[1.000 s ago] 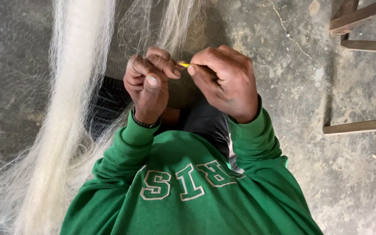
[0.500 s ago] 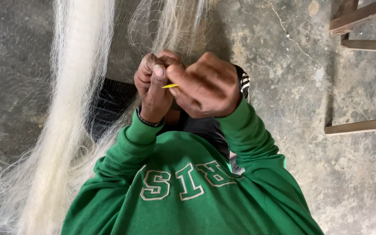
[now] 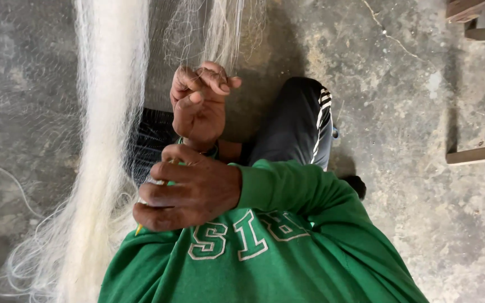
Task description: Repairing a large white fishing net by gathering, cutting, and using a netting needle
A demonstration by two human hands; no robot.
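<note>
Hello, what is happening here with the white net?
A person in a green sweatshirt is working on a fine white net that hangs over a concrete floor. The left hand pinches net strands up front. The right hand, close to the chest, grips a thin yellow tool.

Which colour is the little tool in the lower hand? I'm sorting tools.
Yellow: only the tool's tip pokes out below the right hand, in the head view.
</note>
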